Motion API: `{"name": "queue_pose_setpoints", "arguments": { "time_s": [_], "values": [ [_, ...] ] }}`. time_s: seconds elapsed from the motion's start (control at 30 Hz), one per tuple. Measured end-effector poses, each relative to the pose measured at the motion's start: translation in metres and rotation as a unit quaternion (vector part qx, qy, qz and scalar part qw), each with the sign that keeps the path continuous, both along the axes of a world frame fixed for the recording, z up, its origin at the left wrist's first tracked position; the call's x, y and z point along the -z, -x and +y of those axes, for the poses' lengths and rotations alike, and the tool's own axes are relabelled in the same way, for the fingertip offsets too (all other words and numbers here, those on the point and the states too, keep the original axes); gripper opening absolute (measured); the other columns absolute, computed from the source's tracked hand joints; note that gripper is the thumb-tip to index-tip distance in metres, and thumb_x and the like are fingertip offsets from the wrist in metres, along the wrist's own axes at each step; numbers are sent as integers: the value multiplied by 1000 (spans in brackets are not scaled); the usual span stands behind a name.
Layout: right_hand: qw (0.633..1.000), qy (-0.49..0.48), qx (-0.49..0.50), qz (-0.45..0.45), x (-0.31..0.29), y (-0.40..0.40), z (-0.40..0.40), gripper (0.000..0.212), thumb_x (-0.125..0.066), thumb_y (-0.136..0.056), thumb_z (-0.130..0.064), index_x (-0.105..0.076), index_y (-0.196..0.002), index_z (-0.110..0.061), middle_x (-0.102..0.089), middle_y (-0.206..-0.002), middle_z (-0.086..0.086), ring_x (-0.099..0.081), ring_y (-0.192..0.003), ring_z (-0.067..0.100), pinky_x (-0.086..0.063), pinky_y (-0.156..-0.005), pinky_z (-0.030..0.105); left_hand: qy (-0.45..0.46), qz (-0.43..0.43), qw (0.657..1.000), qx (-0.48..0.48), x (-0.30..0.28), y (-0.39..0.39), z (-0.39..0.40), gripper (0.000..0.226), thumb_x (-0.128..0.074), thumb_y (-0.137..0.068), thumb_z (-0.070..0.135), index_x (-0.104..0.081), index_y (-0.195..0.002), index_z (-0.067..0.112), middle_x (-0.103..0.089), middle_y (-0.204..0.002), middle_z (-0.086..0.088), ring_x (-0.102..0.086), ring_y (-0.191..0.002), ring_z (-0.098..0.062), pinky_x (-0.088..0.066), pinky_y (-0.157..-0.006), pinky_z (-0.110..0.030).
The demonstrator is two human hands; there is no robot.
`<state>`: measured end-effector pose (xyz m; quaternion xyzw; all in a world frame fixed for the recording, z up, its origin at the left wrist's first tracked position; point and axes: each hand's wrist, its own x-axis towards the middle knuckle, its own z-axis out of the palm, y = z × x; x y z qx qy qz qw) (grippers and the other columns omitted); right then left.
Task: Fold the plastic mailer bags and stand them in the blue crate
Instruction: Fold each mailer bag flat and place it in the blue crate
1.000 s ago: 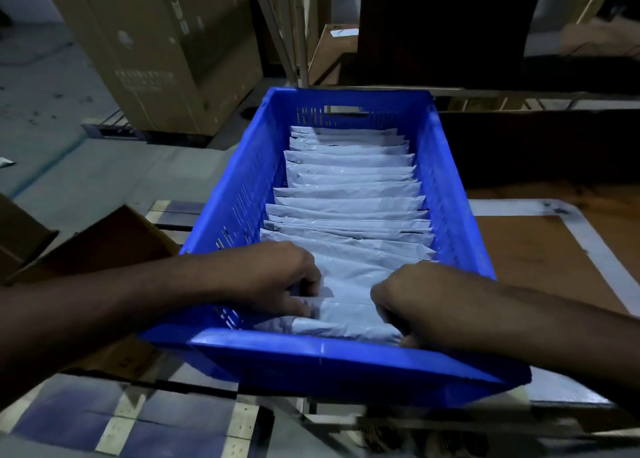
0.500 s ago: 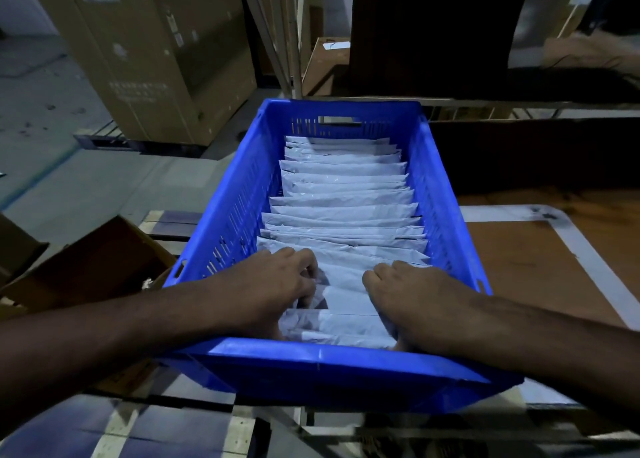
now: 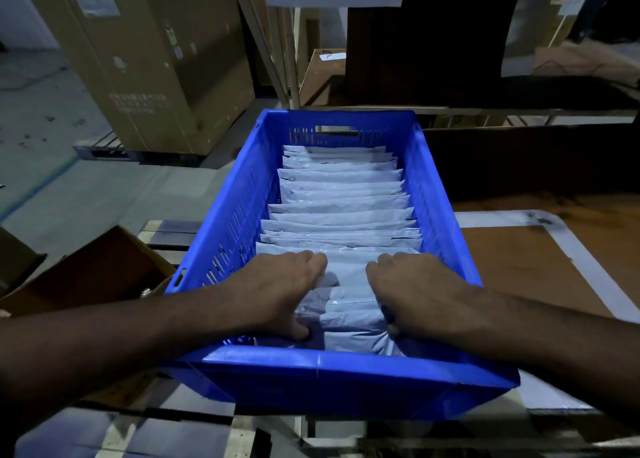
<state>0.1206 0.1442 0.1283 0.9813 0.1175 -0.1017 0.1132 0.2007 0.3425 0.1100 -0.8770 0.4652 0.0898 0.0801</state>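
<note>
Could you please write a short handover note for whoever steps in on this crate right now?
Left hand: inside the near end of the blue crate, fingers curled round the nearest folded mailer bags.
Right hand: the same on the other side, gripping those bags.
Bags: a row of folded mailer bags stands on edge from the far wall up to the hands, filling most of the crate.
Done: that row is folded and standing.
Left: seat the bundle between the hands upright against the row. No unfolded bags are in view, so I cannot tell how many remain.
</note>
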Motion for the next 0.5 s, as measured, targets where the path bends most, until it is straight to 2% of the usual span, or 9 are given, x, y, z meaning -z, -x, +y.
{"name": "queue_pose_setpoints", "arguments": {
  "time_s": [0.1, 0.2, 0.33, 0.4, 0.5],
  "values": [
    [1000, 19, -14, 13, 7, -2, 2, 31, -60, -88, -14, -52, -117, -10, -57, -121, 11, -60, -108, 30, -35, -69, 34, -26, -3, 1000, 3, 4, 0, -4, 64, -78, -71, 48, -35, -111, 22, -49, -120, 3, -55, -107, -22, -38, -68, -35],
    [999, 19, -9, 46, 1, -2, -1, 31, -64, -88, -17, -54, -116, -10, -58, -121, 11, -60, -109, 31, -36, -70, 34, -38, 17, 999, -2, 4, -3, -4, 68, -80, -71, 49, -37, -115, 21, -48, -122, 2, -53, -110, -23, -38, -71, -36],
    [996, 61, -18, 65, -5, 7, -10, 20, -65, -85, -18, -63, -104, -14, -63, -112, 7, -64, -101, 28, -39, -69, 34, -51, 24, 998, -2, 4, -3, 6, 73, -80, -70, 60, -35, -114, 23, -50, -120, 3, -54, -109, -21, -42, -76, -37],
    [993, 100, -41, 51, -2, 11, -8, 15, -60, -88, -19, -65, -102, -17, -67, -111, 6, -65, -101, 27, -42, -77, 35, -63, 22, 998, -17, 4, -3, 7, 79, -79, -69, 67, -36, -118, 22, -52, -122, 3, -57, -111, -22, -43, -79, -38],
    [988, 131, -73, 34, 4, 12, -4, 20, -48, -95, -15, -62, -110, -17, -66, -119, 9, -61, -111, 25, -36, -94, 38, -69, 2, 997, -17, 4, -3, 5, 85, -76, -68, 71, -38, -124, 20, -54, -124, 2, -59, -112, -24, -48, -82, -39]
  ]
}}
